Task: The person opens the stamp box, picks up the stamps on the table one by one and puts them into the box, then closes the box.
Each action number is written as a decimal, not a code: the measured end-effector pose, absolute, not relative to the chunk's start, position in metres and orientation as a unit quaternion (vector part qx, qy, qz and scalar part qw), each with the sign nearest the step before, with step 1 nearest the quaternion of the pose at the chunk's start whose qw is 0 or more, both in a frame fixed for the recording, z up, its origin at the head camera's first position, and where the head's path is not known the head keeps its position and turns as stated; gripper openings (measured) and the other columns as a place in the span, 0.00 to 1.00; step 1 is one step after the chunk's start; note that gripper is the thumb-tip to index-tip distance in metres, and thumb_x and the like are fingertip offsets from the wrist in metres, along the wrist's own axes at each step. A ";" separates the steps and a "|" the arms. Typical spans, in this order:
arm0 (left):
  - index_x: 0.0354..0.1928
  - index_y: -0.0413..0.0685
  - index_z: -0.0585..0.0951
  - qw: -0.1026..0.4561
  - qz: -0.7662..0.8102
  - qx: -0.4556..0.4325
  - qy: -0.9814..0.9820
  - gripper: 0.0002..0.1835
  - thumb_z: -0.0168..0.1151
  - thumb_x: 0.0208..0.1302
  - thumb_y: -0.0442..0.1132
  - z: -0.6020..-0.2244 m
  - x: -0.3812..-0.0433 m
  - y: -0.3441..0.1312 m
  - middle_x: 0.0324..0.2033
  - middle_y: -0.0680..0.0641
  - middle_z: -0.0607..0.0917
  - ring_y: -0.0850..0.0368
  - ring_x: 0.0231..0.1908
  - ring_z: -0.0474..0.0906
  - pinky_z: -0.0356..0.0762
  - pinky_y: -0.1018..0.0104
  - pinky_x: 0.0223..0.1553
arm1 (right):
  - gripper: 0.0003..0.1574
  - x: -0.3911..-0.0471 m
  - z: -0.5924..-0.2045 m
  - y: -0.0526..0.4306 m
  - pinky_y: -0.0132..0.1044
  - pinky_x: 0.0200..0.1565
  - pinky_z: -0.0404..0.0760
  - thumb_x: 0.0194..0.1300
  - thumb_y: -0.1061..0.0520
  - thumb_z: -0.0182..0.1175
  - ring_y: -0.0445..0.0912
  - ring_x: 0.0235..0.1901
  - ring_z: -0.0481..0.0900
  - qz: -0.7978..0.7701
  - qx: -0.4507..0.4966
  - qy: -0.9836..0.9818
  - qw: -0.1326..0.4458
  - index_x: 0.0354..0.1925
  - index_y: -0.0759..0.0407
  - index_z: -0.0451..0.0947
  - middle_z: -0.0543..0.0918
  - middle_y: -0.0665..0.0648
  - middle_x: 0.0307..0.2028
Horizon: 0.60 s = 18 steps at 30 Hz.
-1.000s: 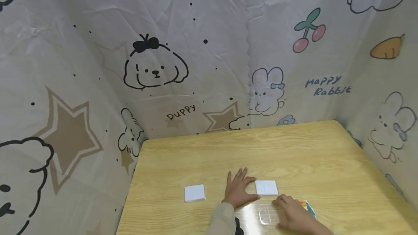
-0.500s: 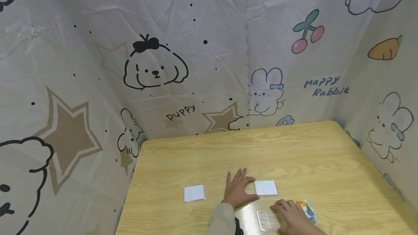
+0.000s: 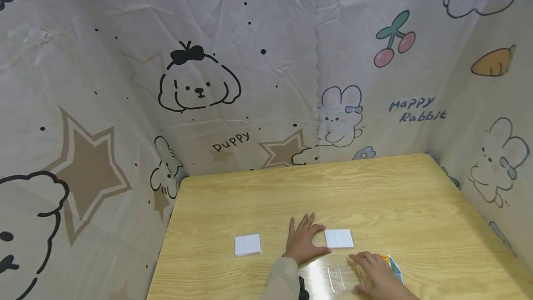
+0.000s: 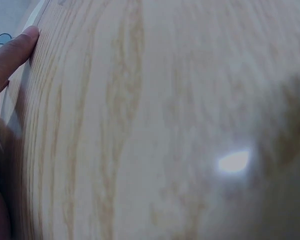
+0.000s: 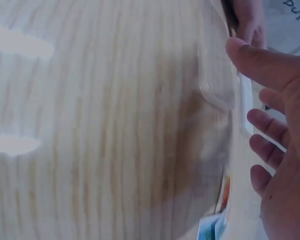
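One white piece (image 3: 247, 245): lying flat on the wood-grain table (image 3: 250, 207), left of both hands and well apart from them.
Left hand (image 3: 305, 240): spread, pinching nothing that shows — thumb and forefinger wide apart at the left edge of the second white piece (image 3: 339, 239); whether they touch it, I cannot tell.
Right hand (image 3: 378, 276): thumb parted from the loosely bent fingers in the right wrist view; nothing seen pinched between them.
Clear plastic: a see-through case (image 5: 216, 60) beside the right thumb tip, touching or not I cannot tell; in the head view it shows left of that hand, its far edge lost in glare.
Colourful cards (image 3: 394, 267): partly hidden behind the right hand, to its right.
Beige sleeve (image 3: 283, 276): covering the left forearm.
Backdrop: printed cloth (image 3: 275, 73) — puppies, rabbits, stars, cherries.
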<state>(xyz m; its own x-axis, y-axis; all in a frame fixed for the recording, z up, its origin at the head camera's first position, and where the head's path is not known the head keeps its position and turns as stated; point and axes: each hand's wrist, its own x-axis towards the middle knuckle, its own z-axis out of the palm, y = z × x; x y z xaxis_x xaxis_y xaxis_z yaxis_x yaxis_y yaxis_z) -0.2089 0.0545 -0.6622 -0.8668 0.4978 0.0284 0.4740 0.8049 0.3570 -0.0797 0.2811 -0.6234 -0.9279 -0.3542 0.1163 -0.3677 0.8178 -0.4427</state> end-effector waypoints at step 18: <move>0.61 0.80 0.71 0.045 0.185 0.256 0.948 0.39 0.54 0.45 0.81 -0.659 -0.209 0.054 0.74 0.55 0.59 0.57 0.75 0.52 0.41 0.39 0.74 | 0.43 -0.081 -0.612 0.305 0.38 0.39 0.72 0.41 0.47 0.76 0.42 0.41 0.69 0.231 0.107 -0.959 0.122 0.56 0.59 0.75 0.78 0.54 0.46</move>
<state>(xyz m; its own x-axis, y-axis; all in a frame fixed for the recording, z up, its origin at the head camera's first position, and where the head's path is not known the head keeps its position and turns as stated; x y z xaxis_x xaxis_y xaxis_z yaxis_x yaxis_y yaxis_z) -0.2086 0.0545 -0.6592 -0.8649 0.5018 0.0102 0.4689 0.8006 0.3731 -0.0814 0.3055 -0.6121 -0.9474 -0.1495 0.2831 -0.2619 0.8706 -0.4166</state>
